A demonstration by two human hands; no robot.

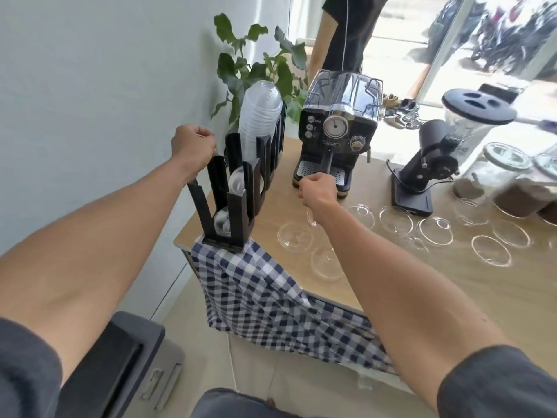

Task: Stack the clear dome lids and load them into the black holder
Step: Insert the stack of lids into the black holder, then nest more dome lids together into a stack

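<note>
Pale wood forms the table (422,285), the biggest thing here, with a blue checked cloth (265,300) hanging over its near edge. At the back stands a coffee machine (339,128), and to its right a black grinder (425,167) on a flat base, then glass jars (512,182) at the right edge. A leafy plant (256,64) rises behind, by the white wall, and a person in dark clothes (346,31) stands beyond the machine.

The black holder (238,182) sits at the table's left corner, a row of upright slots. A tall stack of clear lids (259,113) fills a slot toward the back; two single lids (236,181) sit low in the nearer slots. More loose lids (294,236) lie scattered over the table, mostly apart, from beside the holder out to the right.

The left hand (193,146) is over the holder's near left post, fingers curled at its top; whether the grip truly closes on the post I cannot tell. The right hand (318,188) hovers in front of the machine above the loose lids, fingers curled under; what the grip holds, if anything, is hidden.
</note>
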